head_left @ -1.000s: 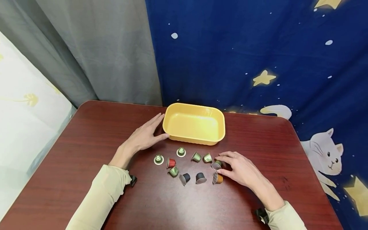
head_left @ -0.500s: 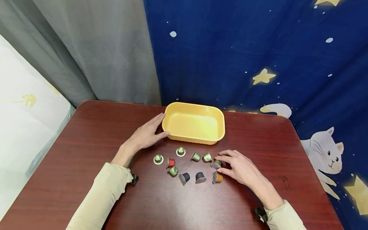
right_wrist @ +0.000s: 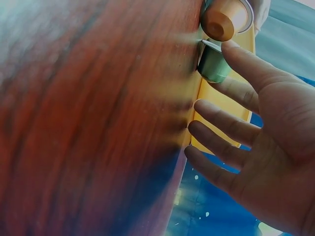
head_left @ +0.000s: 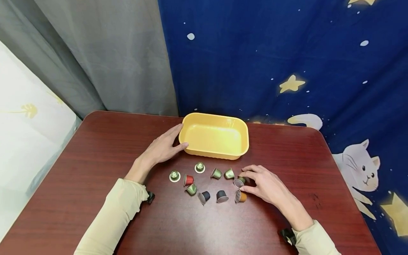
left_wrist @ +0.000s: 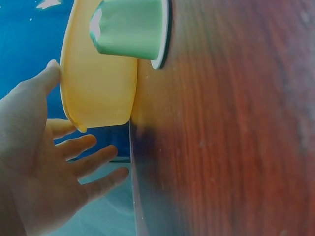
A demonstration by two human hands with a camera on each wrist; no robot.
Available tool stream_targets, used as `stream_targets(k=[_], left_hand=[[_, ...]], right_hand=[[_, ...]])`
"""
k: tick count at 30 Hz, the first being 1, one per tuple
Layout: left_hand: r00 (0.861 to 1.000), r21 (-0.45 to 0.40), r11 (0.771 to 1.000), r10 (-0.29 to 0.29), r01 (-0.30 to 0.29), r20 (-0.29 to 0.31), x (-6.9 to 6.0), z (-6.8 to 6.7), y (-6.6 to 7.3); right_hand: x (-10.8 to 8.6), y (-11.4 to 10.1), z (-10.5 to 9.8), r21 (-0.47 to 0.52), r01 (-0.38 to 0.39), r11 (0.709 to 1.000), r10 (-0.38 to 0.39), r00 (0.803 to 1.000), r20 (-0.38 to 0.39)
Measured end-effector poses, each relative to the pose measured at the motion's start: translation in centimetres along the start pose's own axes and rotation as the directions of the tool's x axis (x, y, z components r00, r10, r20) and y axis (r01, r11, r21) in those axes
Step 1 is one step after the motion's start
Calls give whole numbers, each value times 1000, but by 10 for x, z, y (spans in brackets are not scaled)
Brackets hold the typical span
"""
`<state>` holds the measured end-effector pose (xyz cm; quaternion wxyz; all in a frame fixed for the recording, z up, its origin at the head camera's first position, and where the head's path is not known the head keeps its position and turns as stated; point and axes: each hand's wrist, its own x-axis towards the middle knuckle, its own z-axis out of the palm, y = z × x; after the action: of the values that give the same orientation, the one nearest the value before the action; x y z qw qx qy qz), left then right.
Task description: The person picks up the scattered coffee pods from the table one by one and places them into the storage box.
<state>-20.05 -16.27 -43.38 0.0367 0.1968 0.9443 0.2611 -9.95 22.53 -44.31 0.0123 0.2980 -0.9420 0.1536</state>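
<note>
My left hand (head_left: pixel 160 148) is at the left end of a yellow plastic basin (head_left: pixel 211 155), fingers extended and spread, thumb at the rim's front left corner. In the left wrist view a green coffee capsule (left_wrist: pixel 130 29) appears close to the camera. My right hand (head_left: pixel 267 186) has its thumb and index finger on either side of a green capsule (head_left: pixel 238 182) lying on its side. Whether both fingertips touch it, I cannot tell. An orange capsule (head_left: pixel 241 196) lies just in front of that thumb; the right wrist view shows the green capsule (right_wrist: pixel 214 64) beside it.
Several other capsules lie across the brown table (head_left: pixel 204 230): red (head_left: pixel 188 180), dark ones (head_left: pixel 222 196), and green ones such as the upright capsule (head_left: pixel 174 176) at the left. A blue curtain (head_left: pixel 223 63) and a grey curtain (head_left: pixel 127 63) hang behind the table.
My left thumb has risen slightly against the basin's rim. The right hand and the capsules keep their places; the head view has shifted a little.
</note>
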Motion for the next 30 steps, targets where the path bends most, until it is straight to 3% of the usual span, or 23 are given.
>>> stream_targets(k=[11,30], left_hand=[[1000,-49,999,10,-10,-8,7,-2,-5],[999,-16,1000,20,-19,51,14,-12,-1]], right_hand=[[0,1,0,24,-24,999,24,1000,12],[1,1,-13,41,-60,997,62,997,-38]])
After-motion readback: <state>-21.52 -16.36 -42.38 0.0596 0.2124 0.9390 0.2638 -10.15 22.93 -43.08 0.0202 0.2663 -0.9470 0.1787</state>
